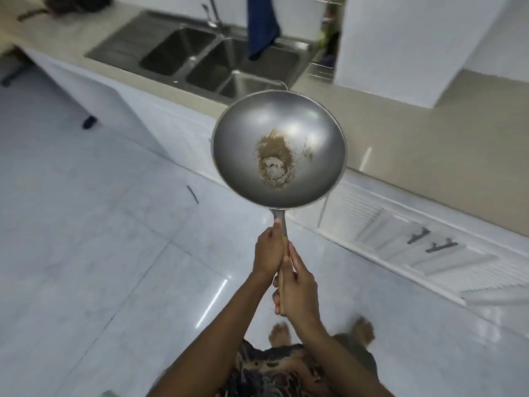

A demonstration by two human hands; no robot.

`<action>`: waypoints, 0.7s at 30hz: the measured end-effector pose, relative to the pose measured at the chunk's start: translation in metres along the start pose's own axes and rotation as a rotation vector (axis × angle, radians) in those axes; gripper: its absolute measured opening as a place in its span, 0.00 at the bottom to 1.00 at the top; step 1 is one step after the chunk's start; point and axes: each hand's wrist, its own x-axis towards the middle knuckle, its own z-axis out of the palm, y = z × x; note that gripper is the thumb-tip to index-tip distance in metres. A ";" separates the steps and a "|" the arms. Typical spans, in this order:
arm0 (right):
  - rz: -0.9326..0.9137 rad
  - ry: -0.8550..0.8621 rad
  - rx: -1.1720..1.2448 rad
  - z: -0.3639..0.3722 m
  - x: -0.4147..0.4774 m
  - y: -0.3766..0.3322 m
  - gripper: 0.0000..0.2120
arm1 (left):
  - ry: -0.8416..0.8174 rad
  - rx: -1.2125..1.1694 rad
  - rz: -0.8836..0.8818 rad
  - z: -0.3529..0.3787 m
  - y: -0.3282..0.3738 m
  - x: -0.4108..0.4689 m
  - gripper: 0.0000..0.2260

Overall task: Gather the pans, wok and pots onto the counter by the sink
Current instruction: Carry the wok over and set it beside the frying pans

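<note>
A grey steel wok (303, 130) with brown residue at its bottom hangs in the air in front of me, above the floor and the counter's front edge. Its long handle, wooden at the lower end, points back toward me. My left hand (267, 250) grips the handle higher up, near the metal neck. My right hand (297, 287) grips the wooden part just below. The beige counter (415, 156) runs diagonally behind the wok. The steel double sink (200, 57) lies in the counter at the upper left.
A blue cloth (262, 24) hangs over the sink by the tap (213, 15). A white wall cabinet (415, 44) juts out above the counter at the right. White lower cabinets (400, 233) with dark handles line the right. Glossy white tiles (86, 253) cover the floor.
</note>
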 end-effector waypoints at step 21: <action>-0.139 -0.338 -0.352 0.360 0.144 -0.126 0.26 | 0.456 -0.348 -0.127 -0.339 -0.017 0.228 0.24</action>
